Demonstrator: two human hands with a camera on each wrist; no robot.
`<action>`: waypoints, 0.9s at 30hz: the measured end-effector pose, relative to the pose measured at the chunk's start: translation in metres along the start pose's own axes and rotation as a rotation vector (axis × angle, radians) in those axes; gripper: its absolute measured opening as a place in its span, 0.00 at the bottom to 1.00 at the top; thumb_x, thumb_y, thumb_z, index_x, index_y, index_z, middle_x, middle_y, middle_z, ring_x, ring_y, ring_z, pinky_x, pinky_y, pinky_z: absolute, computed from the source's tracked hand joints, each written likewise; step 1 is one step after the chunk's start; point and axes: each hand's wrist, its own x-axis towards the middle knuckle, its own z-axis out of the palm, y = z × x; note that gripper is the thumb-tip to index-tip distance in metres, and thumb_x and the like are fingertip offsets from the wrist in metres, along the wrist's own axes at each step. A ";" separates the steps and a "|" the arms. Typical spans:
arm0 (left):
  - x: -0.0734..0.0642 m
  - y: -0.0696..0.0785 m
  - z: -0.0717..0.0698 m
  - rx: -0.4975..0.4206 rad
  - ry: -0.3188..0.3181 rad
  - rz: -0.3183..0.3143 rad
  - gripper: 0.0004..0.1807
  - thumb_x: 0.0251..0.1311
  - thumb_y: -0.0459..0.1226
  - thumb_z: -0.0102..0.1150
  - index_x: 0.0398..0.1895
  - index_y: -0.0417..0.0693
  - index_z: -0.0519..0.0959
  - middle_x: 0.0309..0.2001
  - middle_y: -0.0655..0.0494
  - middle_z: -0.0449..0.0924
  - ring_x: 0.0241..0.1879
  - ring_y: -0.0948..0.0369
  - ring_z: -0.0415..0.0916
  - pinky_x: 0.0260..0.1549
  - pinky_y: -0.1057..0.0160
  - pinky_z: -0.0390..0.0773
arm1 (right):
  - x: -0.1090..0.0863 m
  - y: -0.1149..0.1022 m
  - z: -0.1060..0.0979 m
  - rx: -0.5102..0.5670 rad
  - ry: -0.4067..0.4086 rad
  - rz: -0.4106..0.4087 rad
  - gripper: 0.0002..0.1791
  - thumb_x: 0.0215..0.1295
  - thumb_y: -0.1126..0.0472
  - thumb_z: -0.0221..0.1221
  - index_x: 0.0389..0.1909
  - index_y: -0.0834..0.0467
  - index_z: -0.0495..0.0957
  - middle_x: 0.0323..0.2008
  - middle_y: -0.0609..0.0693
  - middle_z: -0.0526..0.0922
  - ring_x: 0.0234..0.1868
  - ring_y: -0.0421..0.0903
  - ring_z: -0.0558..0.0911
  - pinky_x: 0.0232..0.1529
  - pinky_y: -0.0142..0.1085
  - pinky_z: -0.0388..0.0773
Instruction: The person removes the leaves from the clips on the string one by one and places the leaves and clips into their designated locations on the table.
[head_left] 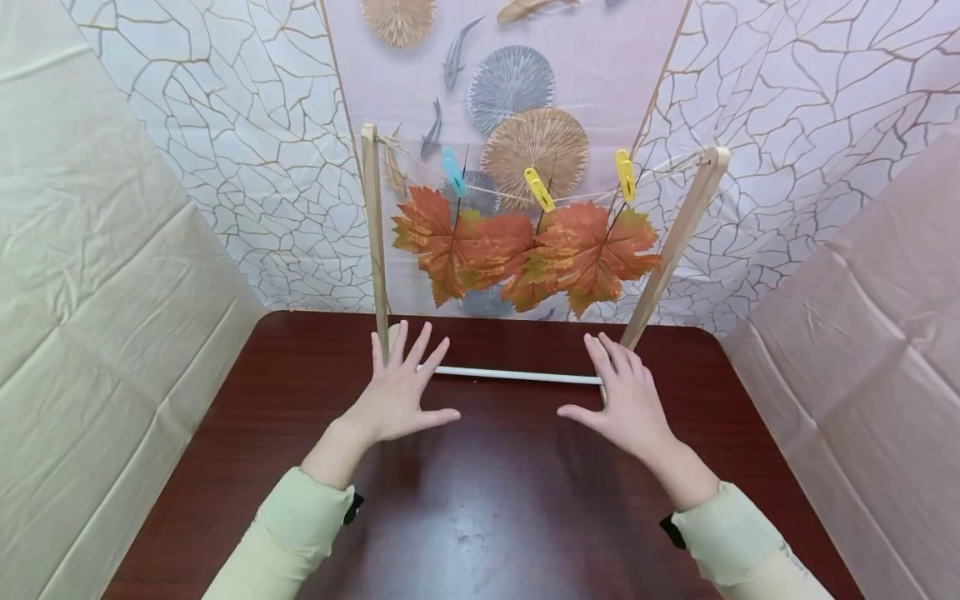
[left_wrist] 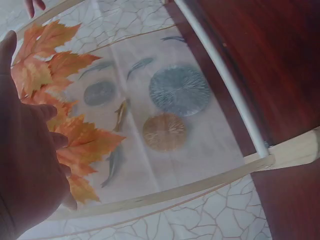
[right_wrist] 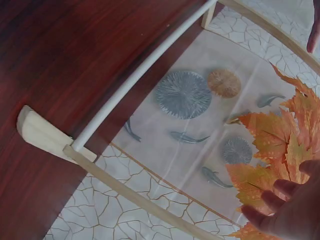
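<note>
Both hands are held up over the table in front of a small wooden drying rack, fingers spread and nothing in them. The left hand (head_left: 397, 396) is nearest the rack's left post (head_left: 374, 233); the right hand (head_left: 626, 400) is near the right post (head_left: 678, 237). Between the posts runs a string, where one blue clothespin (head_left: 453, 172) and two yellow clothespins, a middle one (head_left: 538, 189) and a right one (head_left: 626, 177), hold three orange maple leaves (head_left: 600, 250) by their stems. The leaves overlap one another. A white rod (head_left: 517, 375) joins the posts low down.
The rack stands toward the back of a dark red-brown table (head_left: 472, 483). A wooden foot (right_wrist: 45, 132) sticks out at its base. Behind hangs a cloth backdrop (head_left: 262, 167) with fish and lily-pad prints, and pale cloth walls (head_left: 112, 333) close both sides.
</note>
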 end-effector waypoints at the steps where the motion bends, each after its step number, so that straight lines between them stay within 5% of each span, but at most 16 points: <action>1: 0.002 -0.001 -0.003 -0.012 -0.006 -0.007 0.54 0.48 0.66 0.55 0.74 0.53 0.47 0.75 0.44 0.39 0.72 0.38 0.28 0.60 0.27 0.28 | 0.003 -0.001 -0.002 0.031 -0.001 0.013 0.58 0.42 0.37 0.68 0.72 0.52 0.51 0.68 0.61 0.58 0.66 0.62 0.58 0.60 0.59 0.58; 9: 0.019 -0.007 -0.034 -0.119 0.018 -0.071 0.54 0.51 0.63 0.56 0.75 0.55 0.41 0.76 0.48 0.33 0.72 0.42 0.21 0.61 0.29 0.28 | 0.031 -0.018 -0.018 0.319 -0.087 0.137 0.53 0.49 0.45 0.69 0.72 0.53 0.51 0.68 0.61 0.57 0.64 0.61 0.61 0.55 0.59 0.68; 15: 0.031 -0.012 -0.060 -0.247 0.059 -0.091 0.56 0.51 0.72 0.44 0.75 0.55 0.38 0.76 0.51 0.31 0.73 0.45 0.20 0.63 0.31 0.28 | 0.056 -0.031 -0.029 0.568 -0.109 0.197 0.48 0.54 0.51 0.67 0.72 0.52 0.52 0.68 0.59 0.59 0.63 0.57 0.65 0.57 0.52 0.71; 22: 0.049 -0.017 -0.089 -0.457 0.172 -0.106 0.59 0.46 0.76 0.42 0.75 0.54 0.41 0.76 0.51 0.35 0.74 0.49 0.24 0.65 0.36 0.29 | 0.086 -0.055 -0.041 0.722 -0.133 0.226 0.45 0.56 0.51 0.65 0.72 0.50 0.53 0.69 0.54 0.58 0.65 0.55 0.65 0.57 0.51 0.71; 27: 0.063 -0.019 -0.104 -0.555 0.235 -0.100 0.65 0.37 0.81 0.37 0.75 0.52 0.41 0.76 0.51 0.37 0.74 0.50 0.27 0.66 0.36 0.33 | 0.105 -0.070 -0.045 0.738 -0.121 0.218 0.42 0.58 0.52 0.64 0.71 0.48 0.54 0.68 0.54 0.61 0.64 0.55 0.66 0.54 0.51 0.73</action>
